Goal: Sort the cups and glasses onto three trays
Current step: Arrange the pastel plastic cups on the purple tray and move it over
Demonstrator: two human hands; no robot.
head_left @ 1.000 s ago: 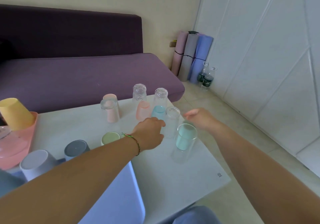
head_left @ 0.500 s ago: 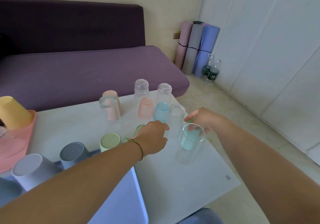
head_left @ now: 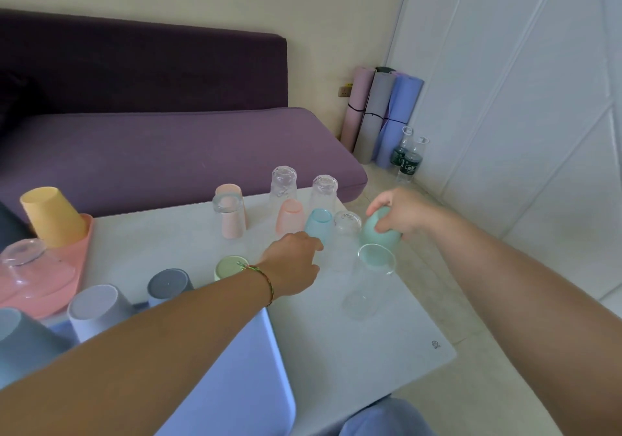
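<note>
Newly lifted, mint cup (head_left: 372, 228) tilts, gripped round its wall by right hand (head_left: 404, 211), likely light, slick plastic; left hand (head_left: 292, 265) hovers loosely curled, empty.

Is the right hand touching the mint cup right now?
Touching. The head view shows the right hand with its fingers curled over the top of the tilted mint cup and no gap between them.

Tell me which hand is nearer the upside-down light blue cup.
Left. The left hand sits just in front of the light blue cup, nearly at it; the right hand is farther right, beyond a clear glass, gripping a mint cup.
</note>
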